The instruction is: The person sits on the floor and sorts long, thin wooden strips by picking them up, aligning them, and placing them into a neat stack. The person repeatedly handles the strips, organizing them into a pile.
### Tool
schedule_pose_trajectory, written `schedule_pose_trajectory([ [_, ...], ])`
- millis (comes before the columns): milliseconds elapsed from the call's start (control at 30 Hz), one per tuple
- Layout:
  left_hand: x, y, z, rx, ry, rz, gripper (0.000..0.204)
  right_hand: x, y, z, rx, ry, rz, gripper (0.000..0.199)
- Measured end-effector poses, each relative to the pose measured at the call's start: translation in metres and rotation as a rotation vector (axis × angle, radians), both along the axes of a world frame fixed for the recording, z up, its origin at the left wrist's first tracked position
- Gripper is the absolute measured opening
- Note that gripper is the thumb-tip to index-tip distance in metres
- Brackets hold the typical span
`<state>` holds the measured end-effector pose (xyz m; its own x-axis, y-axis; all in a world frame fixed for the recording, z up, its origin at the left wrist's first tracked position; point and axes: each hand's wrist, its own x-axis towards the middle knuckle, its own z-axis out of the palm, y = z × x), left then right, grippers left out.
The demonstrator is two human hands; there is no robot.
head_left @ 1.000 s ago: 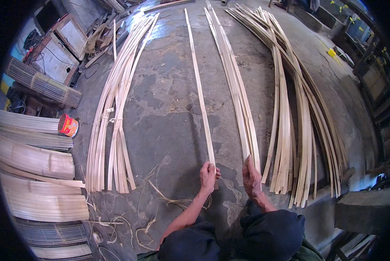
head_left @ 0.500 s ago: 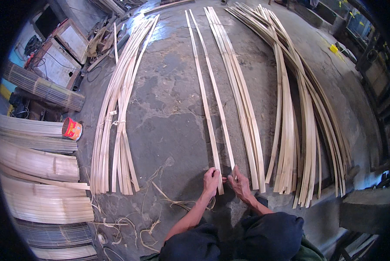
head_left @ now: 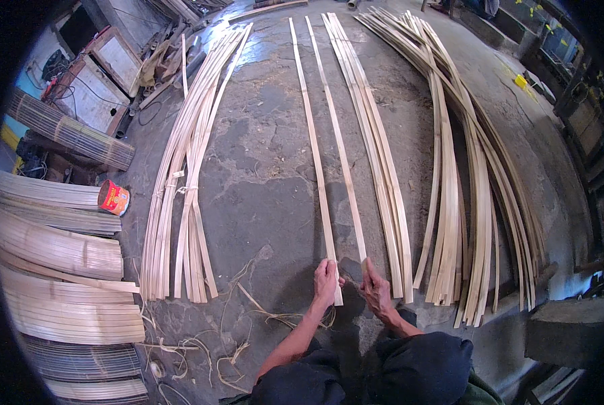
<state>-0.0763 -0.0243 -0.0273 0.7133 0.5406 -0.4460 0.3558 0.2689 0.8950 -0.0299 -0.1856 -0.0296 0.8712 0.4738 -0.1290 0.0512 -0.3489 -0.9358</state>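
Observation:
Two long, pale bamboo strips run away from me across the floor. The near end of the left strip (head_left: 317, 162) is gripped in my left hand (head_left: 327, 282), a short tail showing past the fingers. My right hand (head_left: 377, 291) closes on the near end of the other strip (head_left: 344, 169), its fingers partly hidden beneath. A small gap separates the two hands. Just right of them lies a narrow row of similar strips (head_left: 381, 169), side by side.
A tied bundle of strips (head_left: 187, 182) lies to the left, and a large crossing pile (head_left: 474, 175) to the right. Rolled slat mats (head_left: 66, 253) and a red tin (head_left: 113, 198) line the left edge. Fibre scraps (head_left: 227, 351) litter the floor near my left arm.
The two strips are farther apart along their length, the left one shifted slightly left at its near end. My right hand has moved a little right, widening the gap between my hands.

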Motion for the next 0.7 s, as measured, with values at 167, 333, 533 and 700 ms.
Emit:
schedule_pose_trajectory([
  [167,-0.004,-0.013,-0.007,-0.032,0.044,0.003,0.027,-0.009,0.007,-0.013,-0.119,-0.014,0.060,0.048],
  [333,-0.008,-0.018,-0.026,0.012,0.079,-0.018,0.025,-0.022,0.017,-0.003,-0.047,0.079,0.053,0.048],
  [533,-0.007,-0.017,-0.015,0.162,0.120,-0.081,0.023,-0.019,0.019,0.001,-0.082,-0.015,0.069,0.047],
  [700,-0.015,-0.016,-0.021,0.266,0.085,-0.048,0.032,-0.007,0.024,-0.003,-0.111,-0.046,0.118,0.046],
])
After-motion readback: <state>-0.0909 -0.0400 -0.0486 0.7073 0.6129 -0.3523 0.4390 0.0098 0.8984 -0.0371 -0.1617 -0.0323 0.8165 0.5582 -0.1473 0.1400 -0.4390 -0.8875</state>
